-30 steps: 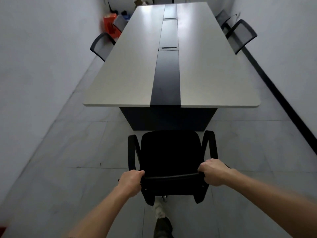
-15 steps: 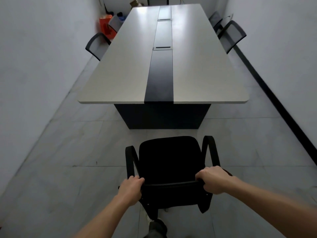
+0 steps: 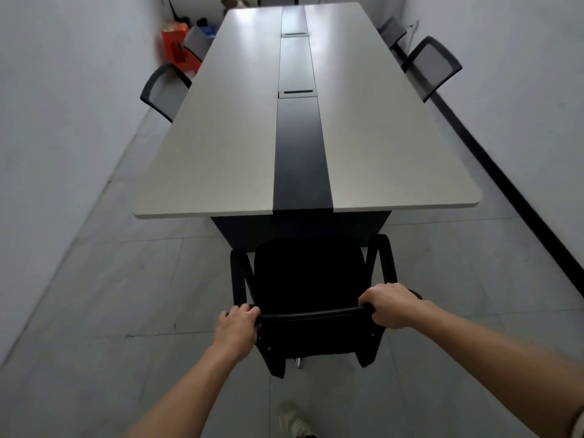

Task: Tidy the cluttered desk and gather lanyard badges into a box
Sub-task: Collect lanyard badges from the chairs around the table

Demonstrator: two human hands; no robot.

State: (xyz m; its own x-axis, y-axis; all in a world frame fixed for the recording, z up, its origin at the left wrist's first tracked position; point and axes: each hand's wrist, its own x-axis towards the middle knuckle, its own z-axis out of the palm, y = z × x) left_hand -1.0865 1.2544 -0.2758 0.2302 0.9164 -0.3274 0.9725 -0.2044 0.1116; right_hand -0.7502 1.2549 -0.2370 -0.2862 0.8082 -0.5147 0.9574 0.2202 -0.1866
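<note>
A black office chair [image 3: 308,279] with armrests stands on the tiled floor, facing the near end of a long white table [image 3: 221,147] that has a dark strip down its middle. My left hand [image 3: 237,327] grips the left end of the chair's backrest top. My right hand [image 3: 390,306] grips the right end of the same edge. The chair's front sits just short of the table's dark base. No lanyard badges or box show on the table top.
Mesh-backed chairs stand at the table's left side [image 3: 164,90] and right side [image 3: 433,66]. An orange box [image 3: 177,45] and other items sit in the far left corner. White walls close in on both sides. My shoe [image 3: 294,422] shows at the bottom.
The chair was drawn back from the table half a second ago and has now moved forward toward the table's end. Both hands keep their grip on the backrest.
</note>
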